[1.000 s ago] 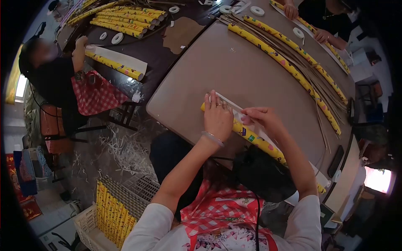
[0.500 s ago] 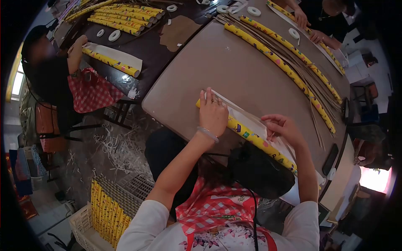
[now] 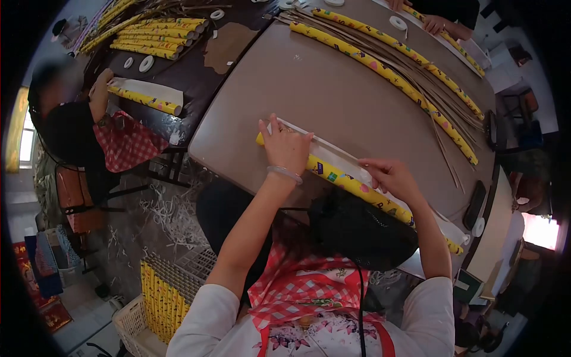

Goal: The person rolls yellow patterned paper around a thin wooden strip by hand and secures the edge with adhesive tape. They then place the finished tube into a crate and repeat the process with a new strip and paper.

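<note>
A yellow patterned paper roll [image 3: 348, 183] lies slantwise along the near table edge, its loose sheet showing a white underside [image 3: 336, 157] on the far side. My left hand [image 3: 285, 147] presses on the roll's left part, fingers spread and stretched out. A thin pale strip runs along the sheet's far edge between my two hands. My right hand [image 3: 389, 178] is closed in a pinch on that far paper edge, with the thumb partly hidden. The roll's right end [image 3: 455, 246] passes under my right forearm.
Finished-looking yellow tubes [image 3: 380, 68] and brown strips [image 3: 437, 128] lie across the table [image 3: 250, 95]. A black phone-like object [image 3: 474, 201] rests at the right edge. Co-workers sit left and far right. A basket [image 3: 128, 321] of yellow tubes stands below left.
My right hand has gone from loosely curled fingers over the sheet to a pinch at its far edge. My left fingers have spread apart. The view has shifted slightly.
</note>
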Demonstrator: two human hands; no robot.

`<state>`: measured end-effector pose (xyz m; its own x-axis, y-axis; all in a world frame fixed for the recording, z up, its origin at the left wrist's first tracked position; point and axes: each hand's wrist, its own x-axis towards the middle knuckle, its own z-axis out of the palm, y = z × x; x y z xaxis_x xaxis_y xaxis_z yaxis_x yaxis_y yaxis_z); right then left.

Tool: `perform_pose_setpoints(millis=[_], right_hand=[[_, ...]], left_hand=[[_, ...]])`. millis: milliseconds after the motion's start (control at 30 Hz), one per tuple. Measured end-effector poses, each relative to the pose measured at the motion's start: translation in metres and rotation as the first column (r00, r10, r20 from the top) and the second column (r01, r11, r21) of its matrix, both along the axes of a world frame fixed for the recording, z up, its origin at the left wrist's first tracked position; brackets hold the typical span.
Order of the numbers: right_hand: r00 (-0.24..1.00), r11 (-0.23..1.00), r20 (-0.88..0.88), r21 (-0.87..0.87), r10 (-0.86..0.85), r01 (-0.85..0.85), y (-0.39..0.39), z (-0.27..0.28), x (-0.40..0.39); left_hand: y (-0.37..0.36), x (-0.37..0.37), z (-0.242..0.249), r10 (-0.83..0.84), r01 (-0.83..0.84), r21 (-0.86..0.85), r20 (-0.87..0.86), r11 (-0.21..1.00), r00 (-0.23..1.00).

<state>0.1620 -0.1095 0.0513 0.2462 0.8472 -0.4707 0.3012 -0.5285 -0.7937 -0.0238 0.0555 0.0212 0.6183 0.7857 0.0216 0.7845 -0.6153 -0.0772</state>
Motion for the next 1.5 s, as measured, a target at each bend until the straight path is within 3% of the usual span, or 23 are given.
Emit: perform_pose_setpoints(millis=[33,100,200,333,500,733,800,933,1000,1200,1500], right_hand=[[1.0,1.0,-0.005,0.0,-0.006,0.006,0.001,0.001,-0.001],[0.961,0.993,0.254,0.012,0.112,-0.119,0.002,0.005,-0.003],[0.946,0.985,0.291,0.06,0.139,-0.163,0.0,-0.001,-0.001],[0.941,0.977,0.307,0.108,0.141,-0.182,-0.003,-0.011,0.004],[0.943,0.985,0.295,0.022,0.156,-0.17,-0.001,-0.002,0.004],[0.932,0.98,0.321,0.046,0.169,-0.194,0.001,-0.005,0.005],[0.925,0.981,0.328,-0.046,0.193,-0.189,0.004,-0.002,0.004],[0.915,0.976,0.341,-0.028,0.214,-0.218,0.008,-0.007,0.006],[0.949,0.981,0.255,-0.104,0.184,-0.162,0.011,-0.004,0.006],[0.932,0.976,0.297,-0.123,0.207,-0.178,0.015,-0.005,0.005],[0.922,0.971,0.314,-0.143,0.228,-0.191,0.017,-0.01,0.008]], left_hand=[[0.0,0.001,0.0,0.02,-0.02,-0.014,-0.02,1.0,1.0],[-0.002,0.002,-0.002,0.035,-0.037,-0.027,-0.049,0.999,0.998],[-0.004,0.003,-0.005,0.051,-0.05,0.015,-0.021,0.999,0.998],[-0.006,0.004,-0.007,0.053,-0.052,0.035,-0.051,0.998,0.997],[-0.005,0.006,-0.004,0.054,-0.051,0.025,-0.107,0.998,0.993],[-0.003,0.004,-0.009,0.051,-0.049,0.038,-0.056,0.998,0.997],[-0.003,0.005,-0.008,0.053,-0.051,0.04,-0.054,0.998,0.997],[-0.004,0.009,0.003,0.07,-0.073,-0.034,-0.093,0.997,0.993],[-0.004,0.01,0.002,0.076,-0.081,-0.048,-0.087,0.996,0.993],[-0.004,0.014,0.006,0.145,-0.157,-0.112,-0.112,0.981,0.983],[-0.003,0.011,0.002,0.12,-0.121,-0.065,-0.021,0.991,0.993]])
